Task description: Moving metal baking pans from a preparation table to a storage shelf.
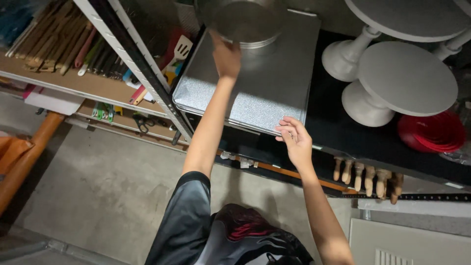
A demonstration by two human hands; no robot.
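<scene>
**Hands on the shelved bakeware**

Nearest, the right hand [296,140] rests open-fingered on the front edge of the stack of flat baking sheets [265,83], long axis running away from the person. Farther back, the left hand [226,56] grips the round metal pan [244,22] (rim only) standing on the stack, not yet lifted clear. White cake stands [405,78] sit alongside.

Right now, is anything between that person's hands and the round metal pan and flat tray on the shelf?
Nothing visible. The left hand already touches the round metal pan, and the right hand rests on the front edge of the flat tray beneath it.
</scene>
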